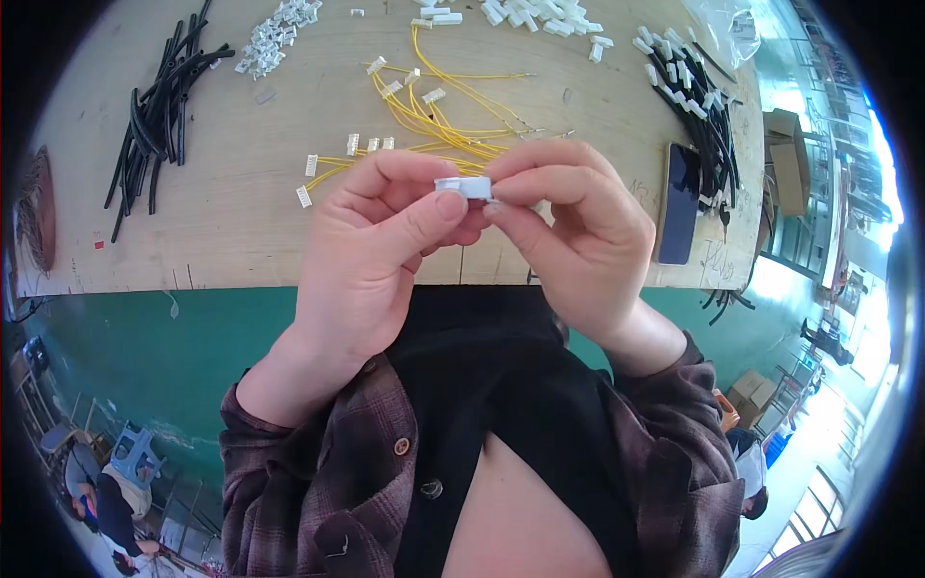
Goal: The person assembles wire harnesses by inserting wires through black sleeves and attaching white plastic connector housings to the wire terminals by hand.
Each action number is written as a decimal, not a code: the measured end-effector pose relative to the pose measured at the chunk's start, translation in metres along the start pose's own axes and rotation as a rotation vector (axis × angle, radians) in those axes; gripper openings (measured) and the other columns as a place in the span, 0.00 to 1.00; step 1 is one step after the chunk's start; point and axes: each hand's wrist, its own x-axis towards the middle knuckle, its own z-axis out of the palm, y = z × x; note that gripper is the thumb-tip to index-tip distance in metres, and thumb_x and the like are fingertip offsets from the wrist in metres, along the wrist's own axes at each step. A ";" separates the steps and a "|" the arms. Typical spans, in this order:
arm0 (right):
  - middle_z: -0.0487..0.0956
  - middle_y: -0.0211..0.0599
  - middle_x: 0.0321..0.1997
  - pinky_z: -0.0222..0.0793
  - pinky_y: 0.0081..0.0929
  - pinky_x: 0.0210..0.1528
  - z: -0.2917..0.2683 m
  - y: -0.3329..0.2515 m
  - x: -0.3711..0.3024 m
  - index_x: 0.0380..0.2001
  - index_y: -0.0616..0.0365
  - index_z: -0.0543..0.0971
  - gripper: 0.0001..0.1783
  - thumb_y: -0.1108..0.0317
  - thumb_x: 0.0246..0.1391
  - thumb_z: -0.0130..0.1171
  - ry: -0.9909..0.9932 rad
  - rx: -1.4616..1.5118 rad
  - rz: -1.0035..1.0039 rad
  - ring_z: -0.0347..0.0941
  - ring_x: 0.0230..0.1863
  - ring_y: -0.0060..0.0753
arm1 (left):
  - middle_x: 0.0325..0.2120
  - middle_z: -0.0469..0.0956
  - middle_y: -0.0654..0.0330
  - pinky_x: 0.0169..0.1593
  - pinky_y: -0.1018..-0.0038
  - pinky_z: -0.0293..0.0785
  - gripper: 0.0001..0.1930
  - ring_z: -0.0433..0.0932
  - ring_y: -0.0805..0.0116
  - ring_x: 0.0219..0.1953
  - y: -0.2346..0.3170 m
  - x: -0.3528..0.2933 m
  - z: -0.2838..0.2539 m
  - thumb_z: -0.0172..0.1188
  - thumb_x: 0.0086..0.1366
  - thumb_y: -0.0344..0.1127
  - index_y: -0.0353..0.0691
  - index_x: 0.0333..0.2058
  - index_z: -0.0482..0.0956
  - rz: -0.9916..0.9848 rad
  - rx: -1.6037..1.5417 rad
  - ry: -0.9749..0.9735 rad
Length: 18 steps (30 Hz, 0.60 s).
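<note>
A small white connector [466,188] is held up in front of the person's chest, over the near part of the table [222,226], with both hands at it. The left hand [371,217] grasps its left end, the thumb laid over the near face and the fingers bent behind it. The right hand [588,217] pinches its right end between thumb and forefinger, the other fingers curled; whether those fingertips also take hold of something smaller cannot be told. Just beyond the hands lie yellow wires [462,138], spread loosely, with pale plugs [387,144] on many of their left ends and bare-looking metal tips on some right ends; the hands hide part of them. On the left of the table is a loose pile of black tubes [146,135], with a heap of small white clips [275,40] on its far right side. White housings [544,13] lie scattered at the far middle. On the right is a bundle of white-tipped tubes [708,144], with a clear bag [727,29] beyond it and a dark phone [679,204] lying just left of its near part. A red scrap [98,245] lies near the left. Past the table's right side stands a cardboard box [788,159]; a blue stool [135,453] stands at the near left.
</note>
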 end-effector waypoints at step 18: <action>0.75 0.42 0.31 0.69 0.21 0.33 -0.011 -0.005 -0.012 0.21 0.63 0.72 0.09 0.85 0.33 0.60 0.127 -0.093 -0.165 0.72 0.33 0.30 | 0.28 0.75 0.54 0.36 0.78 0.73 0.07 0.76 0.70 0.29 -0.002 -0.006 0.014 0.53 0.54 0.23 0.30 0.34 0.72 0.076 0.265 -0.037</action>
